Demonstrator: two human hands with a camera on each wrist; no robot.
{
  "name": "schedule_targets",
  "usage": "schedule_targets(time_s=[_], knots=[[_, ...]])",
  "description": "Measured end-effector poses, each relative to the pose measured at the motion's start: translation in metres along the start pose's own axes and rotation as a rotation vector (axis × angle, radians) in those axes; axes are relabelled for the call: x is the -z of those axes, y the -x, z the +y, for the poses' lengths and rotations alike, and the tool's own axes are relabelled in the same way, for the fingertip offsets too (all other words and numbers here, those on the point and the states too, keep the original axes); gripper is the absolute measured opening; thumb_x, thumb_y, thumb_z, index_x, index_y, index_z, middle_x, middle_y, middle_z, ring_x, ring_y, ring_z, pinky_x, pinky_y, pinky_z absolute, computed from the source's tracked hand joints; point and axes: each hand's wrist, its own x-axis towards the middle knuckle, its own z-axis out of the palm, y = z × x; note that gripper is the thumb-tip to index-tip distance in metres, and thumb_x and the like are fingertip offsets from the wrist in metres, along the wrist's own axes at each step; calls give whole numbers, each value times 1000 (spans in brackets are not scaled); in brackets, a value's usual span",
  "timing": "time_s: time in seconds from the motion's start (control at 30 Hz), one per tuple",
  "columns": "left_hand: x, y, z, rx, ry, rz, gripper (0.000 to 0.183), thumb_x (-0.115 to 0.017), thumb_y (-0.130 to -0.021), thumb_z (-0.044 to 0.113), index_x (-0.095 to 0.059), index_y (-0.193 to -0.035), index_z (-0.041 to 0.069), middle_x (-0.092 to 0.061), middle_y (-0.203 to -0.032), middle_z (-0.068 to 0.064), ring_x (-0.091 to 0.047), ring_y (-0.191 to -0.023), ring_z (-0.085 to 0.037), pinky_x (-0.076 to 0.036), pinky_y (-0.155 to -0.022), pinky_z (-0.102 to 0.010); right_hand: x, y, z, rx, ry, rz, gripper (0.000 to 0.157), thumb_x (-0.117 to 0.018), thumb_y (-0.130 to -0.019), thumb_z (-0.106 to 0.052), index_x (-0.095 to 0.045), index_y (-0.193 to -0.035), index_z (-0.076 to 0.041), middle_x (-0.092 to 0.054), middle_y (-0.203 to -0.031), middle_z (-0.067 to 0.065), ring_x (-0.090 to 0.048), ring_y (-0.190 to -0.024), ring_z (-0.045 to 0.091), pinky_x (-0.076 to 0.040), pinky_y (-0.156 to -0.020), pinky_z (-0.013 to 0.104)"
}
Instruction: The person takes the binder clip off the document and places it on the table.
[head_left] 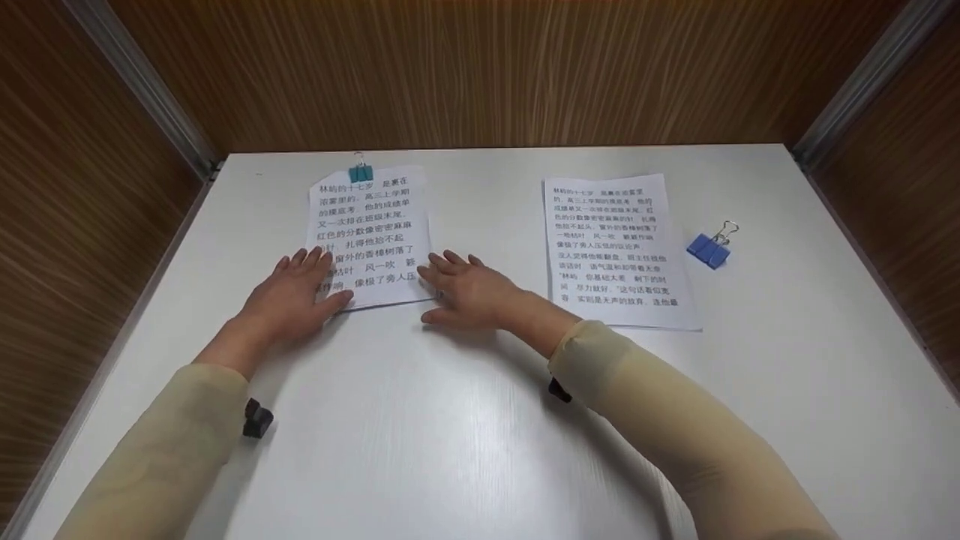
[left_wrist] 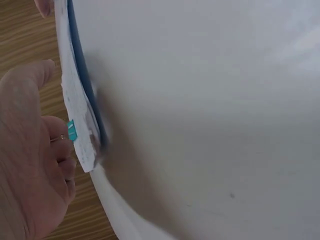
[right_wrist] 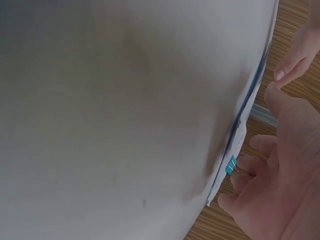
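A stack of printed sheets [head_left: 367,232] lies on the left half of the table, with a teal binder clip [head_left: 361,173] on its top edge. My left hand [head_left: 289,300] rests at the stack's lower left, fingers spread over its side and the thumb near the bottom edge. At the lower right edge is my right hand [head_left: 472,292], fingers extended toward the paper. Both wrist views show the stack edge-on, with the teal clip [left_wrist: 72,130] beyond the fingers. Neither hand grips anything.
A second printed stack [head_left: 607,255] lies to the right, with no clip on it. Beside it is a blue binder clip [head_left: 709,250], its wire handles pointing away. The white table [head_left: 420,435] is bounded by wood-grain panels [head_left: 480,75] at the back and sides.
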Motion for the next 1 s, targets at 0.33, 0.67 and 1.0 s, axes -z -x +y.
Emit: schedule_targets(time_s=[0.33, 0.67, 1.0], knots=[[-8, 0, -4, -10, -13, -43, 83, -42, -109, 57, -25, -166, -2, -18, -171, -27, -15, -158, -51, -14, -128, -61, -2, -3, -5, -31, 74, -102, 79, -48, -107, -62, -29, -169, -16, -19, -176, 9, -12, -163, 32, -12, -131, 52], [-12, -2, 4, -20, -14, -43, 82, -48, -108, 52, -26, -165, -3, -20, -171, -28, -16, -158, -50, -16, -127, -63, 0, 5, -1, -27, 66, -111, 76, -49, -109, -59, -32, -168, -14, -22, -175, 11, -14, -162, 34, -12, -131, 53], [-17, -1, 23, -60, -90, -17, 83, -49, -107, 54, -32, -163, -5, -29, -168, -29, -23, -157, -48, -18, -129, -58, -2, 26, 6, -16, 90, -95, 77, -51, -107, -59, -35, -167, -13, -26, -174, 12, -17, -161, 35, -14, -130, 55]])
